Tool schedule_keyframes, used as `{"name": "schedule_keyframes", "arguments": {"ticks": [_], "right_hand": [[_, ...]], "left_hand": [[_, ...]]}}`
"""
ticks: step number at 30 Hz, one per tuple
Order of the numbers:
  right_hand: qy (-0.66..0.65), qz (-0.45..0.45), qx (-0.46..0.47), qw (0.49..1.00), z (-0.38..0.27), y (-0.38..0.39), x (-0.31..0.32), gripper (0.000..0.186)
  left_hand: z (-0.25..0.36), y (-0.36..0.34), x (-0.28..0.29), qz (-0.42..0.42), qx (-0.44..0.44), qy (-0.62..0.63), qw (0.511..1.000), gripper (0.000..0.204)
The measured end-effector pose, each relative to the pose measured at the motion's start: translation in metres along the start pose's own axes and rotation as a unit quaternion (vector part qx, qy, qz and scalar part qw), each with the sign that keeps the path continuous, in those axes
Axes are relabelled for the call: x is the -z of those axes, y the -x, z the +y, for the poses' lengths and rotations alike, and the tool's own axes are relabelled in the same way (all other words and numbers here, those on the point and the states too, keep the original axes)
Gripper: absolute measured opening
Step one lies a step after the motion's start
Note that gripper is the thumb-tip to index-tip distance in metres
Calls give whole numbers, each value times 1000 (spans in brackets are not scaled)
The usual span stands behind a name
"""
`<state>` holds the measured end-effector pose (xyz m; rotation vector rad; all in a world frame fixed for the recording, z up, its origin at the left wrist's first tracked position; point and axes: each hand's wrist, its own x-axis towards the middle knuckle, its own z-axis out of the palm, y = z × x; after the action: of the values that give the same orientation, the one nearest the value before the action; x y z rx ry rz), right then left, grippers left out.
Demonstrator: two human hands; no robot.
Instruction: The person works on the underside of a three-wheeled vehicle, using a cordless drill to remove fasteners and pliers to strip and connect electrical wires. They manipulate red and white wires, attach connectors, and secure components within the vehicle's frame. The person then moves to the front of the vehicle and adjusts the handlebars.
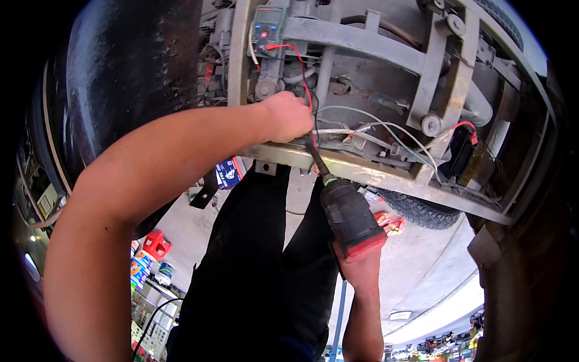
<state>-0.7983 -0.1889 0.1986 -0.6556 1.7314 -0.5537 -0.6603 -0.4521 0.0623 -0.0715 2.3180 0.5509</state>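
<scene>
My right hand [360,266] grips a black and red impact wrench [350,214] from below, and a blue hose [341,314] runs down beside that wrist. From the wrench's nose a dark extension bar [316,157] slants up across the metal frame's near rail [374,175]. Its far tip ends at my left hand [289,117], which is closed with curled fingers over the frame. Whatever those fingers hold is hidden under them. Red and black test leads [306,78] hang past the left hand from a green multimeter [268,30] resting on the frame.
Loose grey and white wires [386,127] cross the frame's interior. A red clip [473,137] lies at its right. Below the frame are a tyre [416,208] and a blue box [228,174]. Red and blue containers [157,244] stand lower left. A dark curved panel [132,66] rises at left.
</scene>
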Motion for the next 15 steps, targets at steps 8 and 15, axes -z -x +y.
{"name": "schedule_keyframes", "arguments": {"ticks": [8,15], "right_hand": [[12,-14,52,998,12,16,3,34],[-42,-40,-1,998,5,21,6,39]], "left_hand": [[-7,6,-3,115,-174,-98,973,13],[-3,13,13,147,-264,-110,947,16]]}}
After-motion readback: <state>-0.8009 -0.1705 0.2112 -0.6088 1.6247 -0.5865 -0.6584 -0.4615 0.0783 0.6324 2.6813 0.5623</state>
